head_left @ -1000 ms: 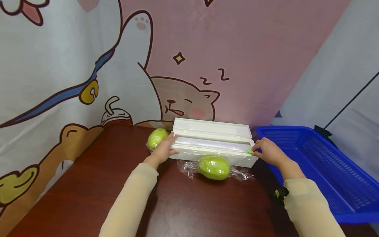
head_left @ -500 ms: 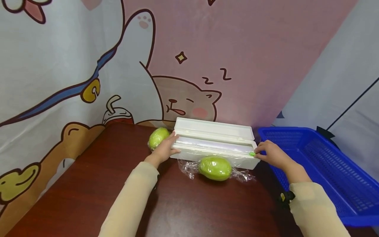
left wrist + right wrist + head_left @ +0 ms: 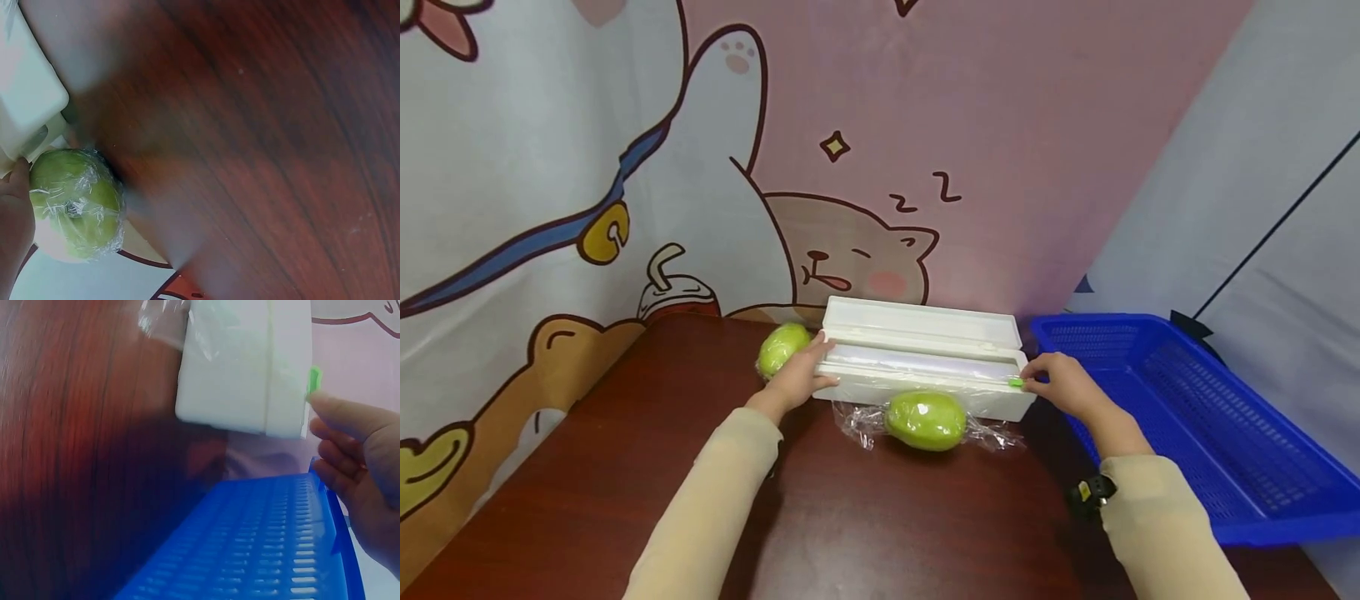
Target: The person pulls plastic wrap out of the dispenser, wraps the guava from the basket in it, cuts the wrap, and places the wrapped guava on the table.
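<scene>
A white cling film box (image 3: pixel 925 396) lies lengthwise across the table with its lid (image 3: pixel 921 323) raised at the back and a film roll (image 3: pixel 917 363) inside. My left hand (image 3: pixel 793 381) holds the box's left end, thumb on the front wall and fingers over the top edge. At the right end, my right hand (image 3: pixel 1063 383) pinches a small green slide cutter (image 3: pixel 314 380) on the box's edge. In front of the box sits a green, melon-like fruit (image 3: pixel 925 421) in clear film, its loose ends spread sideways. A second film-wrapped green fruit (image 3: pixel 78 203) stands beside my left hand.
A blue plastic basket (image 3: pixel 1217 400) stands at the right, close to my right hand and forearm. The dark red-brown wooden table (image 3: pixel 880 517) ends at a cartoon-printed cloth (image 3: pixel 1000 125) behind the box.
The head view has shifted slightly. Both hands keep their places at the two ends of the box, and the green slide cutter stays near the right end.
</scene>
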{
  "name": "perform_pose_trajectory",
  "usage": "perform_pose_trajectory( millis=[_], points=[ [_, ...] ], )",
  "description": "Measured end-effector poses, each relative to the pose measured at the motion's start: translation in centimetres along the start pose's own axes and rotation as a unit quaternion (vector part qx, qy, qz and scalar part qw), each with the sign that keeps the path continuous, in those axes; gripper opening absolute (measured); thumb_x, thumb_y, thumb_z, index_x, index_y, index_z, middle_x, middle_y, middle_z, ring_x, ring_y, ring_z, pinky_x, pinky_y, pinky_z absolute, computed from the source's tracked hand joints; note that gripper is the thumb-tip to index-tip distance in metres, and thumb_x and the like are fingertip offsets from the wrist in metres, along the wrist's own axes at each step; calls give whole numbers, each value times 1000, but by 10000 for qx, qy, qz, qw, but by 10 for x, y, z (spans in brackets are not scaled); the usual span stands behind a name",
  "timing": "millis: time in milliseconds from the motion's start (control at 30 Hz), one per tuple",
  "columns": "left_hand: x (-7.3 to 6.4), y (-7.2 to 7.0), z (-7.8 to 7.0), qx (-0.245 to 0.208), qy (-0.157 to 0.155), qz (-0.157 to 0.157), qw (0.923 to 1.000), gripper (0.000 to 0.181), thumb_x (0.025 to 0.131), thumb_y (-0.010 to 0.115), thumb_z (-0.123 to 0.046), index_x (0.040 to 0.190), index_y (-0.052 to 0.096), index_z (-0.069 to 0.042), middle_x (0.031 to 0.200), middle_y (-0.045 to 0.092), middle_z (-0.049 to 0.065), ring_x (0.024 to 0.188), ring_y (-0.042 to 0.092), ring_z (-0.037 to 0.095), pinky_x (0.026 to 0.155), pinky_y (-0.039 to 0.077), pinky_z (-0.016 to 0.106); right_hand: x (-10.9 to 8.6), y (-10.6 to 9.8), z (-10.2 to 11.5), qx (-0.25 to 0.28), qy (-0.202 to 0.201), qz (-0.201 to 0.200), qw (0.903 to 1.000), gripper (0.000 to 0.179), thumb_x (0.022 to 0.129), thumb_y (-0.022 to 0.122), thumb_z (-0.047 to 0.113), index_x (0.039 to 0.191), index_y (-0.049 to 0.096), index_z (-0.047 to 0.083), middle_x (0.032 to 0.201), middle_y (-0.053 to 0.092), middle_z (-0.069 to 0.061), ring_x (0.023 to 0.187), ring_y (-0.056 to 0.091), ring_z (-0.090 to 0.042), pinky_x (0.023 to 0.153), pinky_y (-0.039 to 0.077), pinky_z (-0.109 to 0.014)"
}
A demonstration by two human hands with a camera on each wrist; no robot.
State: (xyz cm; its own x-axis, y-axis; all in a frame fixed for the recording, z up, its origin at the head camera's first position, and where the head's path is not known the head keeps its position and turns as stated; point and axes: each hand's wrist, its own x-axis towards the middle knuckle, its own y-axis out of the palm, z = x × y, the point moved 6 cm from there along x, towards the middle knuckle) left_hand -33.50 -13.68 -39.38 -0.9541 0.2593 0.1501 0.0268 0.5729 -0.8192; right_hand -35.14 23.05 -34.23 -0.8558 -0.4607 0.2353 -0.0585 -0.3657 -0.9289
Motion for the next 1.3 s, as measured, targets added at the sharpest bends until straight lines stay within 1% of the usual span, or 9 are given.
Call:
perform_pose_trajectory(
  millis=[167,267,367,500,633,767,900,1100,1300],
  points=[
    [1,1,0,-22,21,-32,10000,70,84,68,-21,141,35,4,152,18,24,137,29,39,111,30,46,-1,-4,2,-107,-249,-118,9996,6,76,72,5,80,71,2,84,67,-13,84,54,-32,79,43,-45],
    [1,1,0,-46,-33,0,10000,70,84,68,-21,141,35,3,152,18,23,137,29,38,111,30,45,1,1,-1,352,115,-41,9993,12,79,71,6,88,71,0,87,67,-15,82,55,-27,75,46,-39],
    [0,1,0,-73,-70,13,9999,70,84,68,-21,141,35,4,152,18,24,137,29,39,111,30,46,1,10,-5,1046,638,-86,9924,20,81,69,7,98,69,-3,93,67,-19,83,58,-25,72,49,-34],
    [-1,1,0,-69,-47,19,10000,71,84,69,-19,141,35,5,152,19,25,137,28,40,111,29,47,-5,21,-11,1400,1082,-648,9821,24,80,71,8,101,68,-2,102,66,-22,87,59,-28,72,47,-32],
    [0,1,0,-3,-44,20,10000,71,83,69,-20,140,35,5,152,19,24,136,29,39,111,30,46,-15,26,-18,1418,1376,-1251,9723,21,80,72,10,99,70,0,95,62,-20,85,53,-26,70,42,-30],
    [1,1,0,10,-53,-4,10000,71,83,69,-20,140,35,5,152,19,24,136,30,39,111,30,46,-18,30,-21,1467,1321,-1490,9689,18,80,71,9,96,72,0,86,59,-16,79,47,-20,65,38,-26],
    [1,0,-2,-13,-62,12,10000,71,83,69,-19,140,35,4,152,19,24,136,30,39,111,30,46,-18,28,-21,1431,1213,-1516,9705,14,80,71,6,93,72,0,89,63,-17,81,50,-21,66,38,-26],
    [1,2,-2,-80,-78,34,9999,71,83,69,-20,141,36,4,152,20,24,137,28,39,112,29,46,-21,22,-17,1123,948,-1521,9774,12,80,70,4,92,72,0,93,65,-20,87,56,-32,70,41,-36],
    [1,-2,1,92,-39,-9,9999,71,83,69,-20,140,36,5,151,20,25,134,33,40,109,32,46,-24,18,-18,921,859,-1749,9765,12,80,69,2,91,71,-1,94,67,-22,93,58,-38,79,44,-48]
  ],
)
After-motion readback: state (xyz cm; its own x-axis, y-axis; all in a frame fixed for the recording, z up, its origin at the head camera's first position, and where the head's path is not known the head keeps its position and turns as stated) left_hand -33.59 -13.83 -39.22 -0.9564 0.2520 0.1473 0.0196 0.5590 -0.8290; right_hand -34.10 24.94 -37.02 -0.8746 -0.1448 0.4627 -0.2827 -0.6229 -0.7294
